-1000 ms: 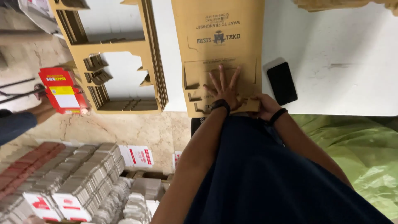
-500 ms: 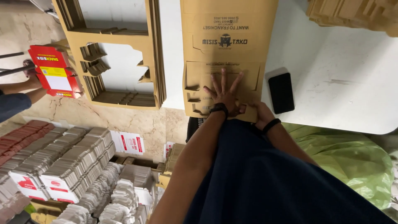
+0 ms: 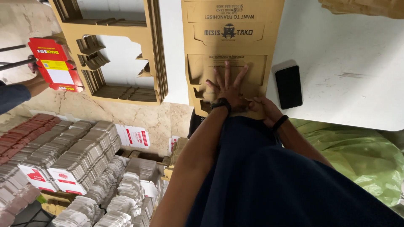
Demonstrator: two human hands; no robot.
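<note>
Left hand flat on a cardboard sheet at the near edge of the bench, right hand at its near right corner.

The left hand point(image 3: 227, 90) presses spread fingers point(image 3: 227, 72) on the printed brown cardboard sheet point(image 3: 230, 38), whose long axis runs far from the body. The right hand point(image 3: 261, 106) curls narrow around the sheet's near edge. A black phone point(image 3: 288, 86) lies just right on the white bench point(image 3: 345, 54); punched-out cardboard frames point(image 3: 153, 54) lie left.

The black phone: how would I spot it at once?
Start at the white table. The printed brown cardboard sheet lies on it, pressed flat by the left hand. Just right of that sheet lies the phone, the only black, glossy slab there, screen dark.
</note>
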